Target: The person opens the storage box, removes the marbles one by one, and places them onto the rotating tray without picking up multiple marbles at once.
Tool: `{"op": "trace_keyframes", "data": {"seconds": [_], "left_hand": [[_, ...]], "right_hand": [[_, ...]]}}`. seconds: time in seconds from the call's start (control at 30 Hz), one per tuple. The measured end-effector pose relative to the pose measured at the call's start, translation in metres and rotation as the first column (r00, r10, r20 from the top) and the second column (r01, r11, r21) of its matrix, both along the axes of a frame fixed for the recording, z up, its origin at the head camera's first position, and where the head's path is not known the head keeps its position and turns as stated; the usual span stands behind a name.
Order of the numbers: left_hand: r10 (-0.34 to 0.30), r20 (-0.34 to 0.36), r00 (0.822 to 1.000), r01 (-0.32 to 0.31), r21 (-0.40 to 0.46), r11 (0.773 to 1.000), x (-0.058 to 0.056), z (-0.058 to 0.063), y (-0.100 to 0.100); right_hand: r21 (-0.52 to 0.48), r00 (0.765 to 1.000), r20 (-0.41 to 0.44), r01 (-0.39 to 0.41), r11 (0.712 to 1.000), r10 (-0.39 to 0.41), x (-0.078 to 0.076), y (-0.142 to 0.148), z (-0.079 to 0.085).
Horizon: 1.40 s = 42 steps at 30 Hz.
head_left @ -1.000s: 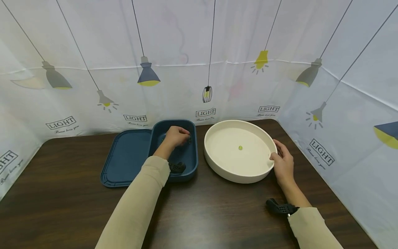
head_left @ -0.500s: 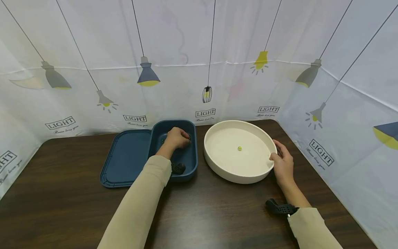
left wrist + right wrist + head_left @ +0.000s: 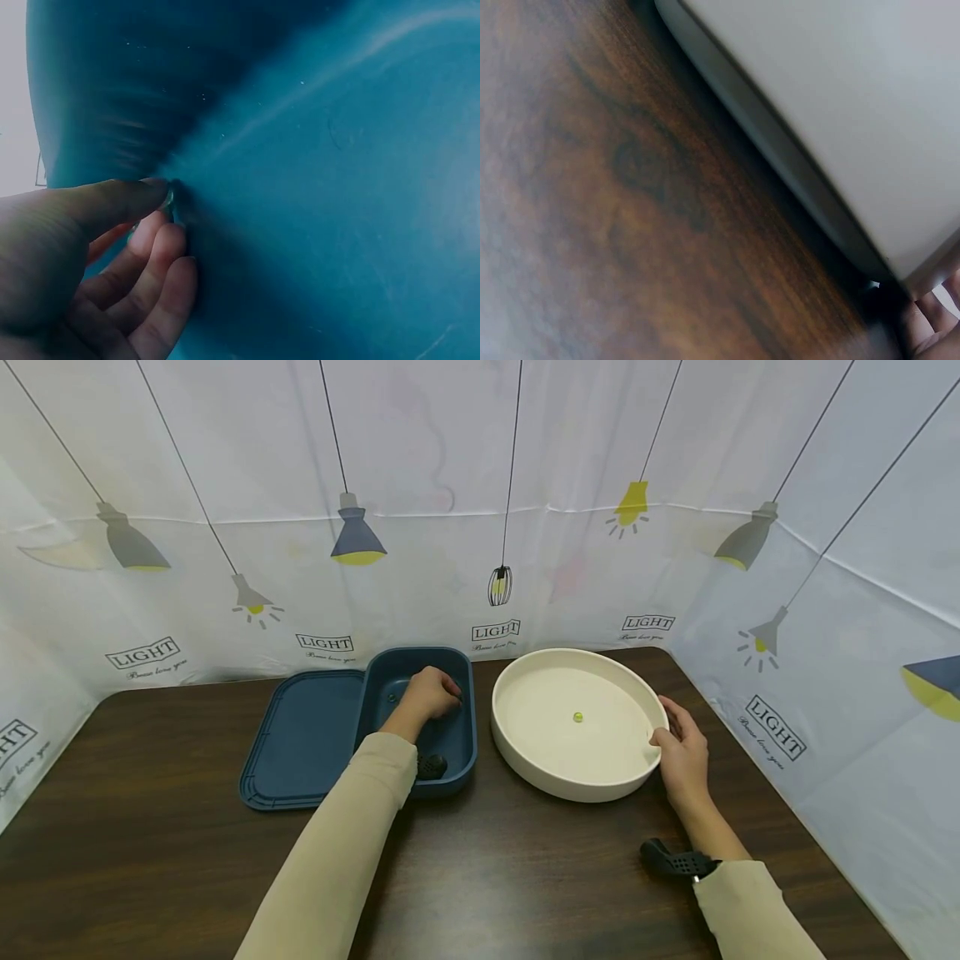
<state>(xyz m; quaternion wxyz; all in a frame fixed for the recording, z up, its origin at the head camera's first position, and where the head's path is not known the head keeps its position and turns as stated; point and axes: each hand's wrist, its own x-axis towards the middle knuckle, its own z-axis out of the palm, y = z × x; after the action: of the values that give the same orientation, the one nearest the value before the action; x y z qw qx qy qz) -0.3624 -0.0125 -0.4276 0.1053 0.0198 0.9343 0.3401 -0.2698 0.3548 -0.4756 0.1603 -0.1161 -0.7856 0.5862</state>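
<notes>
While the right hand (image 3: 686,756) grips the bowl (image 3: 540,739), the left hand (image 3: 429,695), fingers nearly closed, pinches a marble (image 3: 170,199) inside the box (image 3: 469,727) left of the bowl.

From the head we are looking forward and down, well back from both grips: the left hand (image 3: 427,695) inside the blue box (image 3: 456,739), the right hand (image 3: 684,756) at the cream tray (image 3: 555,747). From the left wrist we are peering closely past the pinched bead (image 3: 171,198) into that box, which the head is sharing. From the right wrist we are facing tray and table (image 3: 525,877) beside the grip; both are also showing from the head.
</notes>
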Motion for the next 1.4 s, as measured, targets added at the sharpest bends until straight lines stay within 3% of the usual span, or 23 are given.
{"op": "trace_keyframes", "data": {"seconds": [0.33, 0.6, 0.93, 1.13, 1.4], "left_hand": [[-0.028, -0.042, 0.999, 0.026, -0.061, 0.998, 0.001, 0.003, 0.0], [0.003, -0.06, 0.998, -0.002, 0.02, 1.0, 0.001, 0.008, -0.006], [0.038, -0.072, 0.997, -0.024, 0.189, 0.982, 0.004, 0.042, -0.006], [-0.01, -0.128, 0.992, 0.038, 0.215, 0.976, 0.012, 0.056, 0.013], [-0.111, -0.167, 0.98, 0.142, 0.191, 0.971, 0.021, 0.058, 0.041]], "right_hand": [[0.006, 1.0, 0.006, 0.005, 1.0, -0.005, 0.001, -0.001, 0.001], [0.002, 1.0, 0.013, 0.001, 1.0, -0.001, 0.001, -0.003, 0.0], [0.002, 1.0, 0.01, 0.008, 1.0, -0.009, 0.002, -0.003, 0.003], [0.01, 1.0, 0.012, 0.017, 1.0, -0.017, 0.002, -0.002, 0.002], [-0.012, 1.0, -0.005, 0.006, 1.0, -0.006, 0.001, -0.003, 0.003]]}}
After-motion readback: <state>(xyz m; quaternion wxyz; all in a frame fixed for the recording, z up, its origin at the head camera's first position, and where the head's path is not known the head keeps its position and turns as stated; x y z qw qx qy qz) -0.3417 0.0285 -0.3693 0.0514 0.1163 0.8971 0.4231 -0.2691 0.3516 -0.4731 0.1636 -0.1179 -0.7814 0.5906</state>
